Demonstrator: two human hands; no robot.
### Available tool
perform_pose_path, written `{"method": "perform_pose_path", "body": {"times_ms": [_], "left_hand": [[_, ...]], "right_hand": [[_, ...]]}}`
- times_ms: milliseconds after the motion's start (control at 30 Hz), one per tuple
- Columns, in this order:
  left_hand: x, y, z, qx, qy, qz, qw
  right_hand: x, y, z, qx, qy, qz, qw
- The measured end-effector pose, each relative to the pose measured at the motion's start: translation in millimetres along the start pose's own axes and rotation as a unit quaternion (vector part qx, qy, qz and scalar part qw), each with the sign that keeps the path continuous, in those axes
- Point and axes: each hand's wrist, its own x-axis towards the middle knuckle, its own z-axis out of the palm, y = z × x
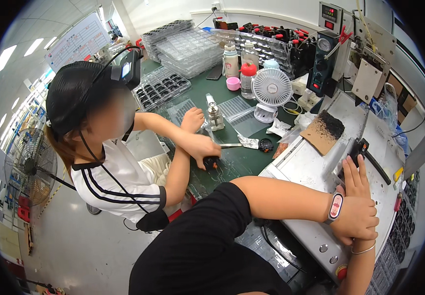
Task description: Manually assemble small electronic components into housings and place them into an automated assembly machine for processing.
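My left hand [354,220], below a wrist band [336,205], is wrapped around my right wrist. Its fingers curl over the back of that wrist. My right hand [356,178] reaches up past it with fingers stretched out and close together. Those fingertips are at a black fixture [361,146] on the white machine table [298,169]; whether they touch it I cannot tell. A long black bar [378,168] lies beside the fixture. To the left of my hands is a brown board [316,140] with black granules heaped on it.
On my left a co-worker [119,172] holds a dark rounded part [211,162] over the green bench mat [237,169]. A small fan [271,88], bottles [230,61] and stacked clear trays [185,49] stand behind. A press head [369,78] overhangs the machine table; a red button [341,272] sits in front.
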Motion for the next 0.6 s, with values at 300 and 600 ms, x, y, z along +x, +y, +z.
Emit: {"method": "perform_pose_path", "body": {"times_ms": [300,600], "left_hand": [[1.3,-0.1,5.2,-0.005,0.012,0.009,1.000],[3.5,0.0,2.7,-0.011,-0.001,0.010,1.000]], "right_hand": [[-1.8,1.9,-0.1,-0.020,0.007,-0.007,1.000],[-2.3,5.0,2.2,-0.034,0.022,-0.010,0.999]]}}
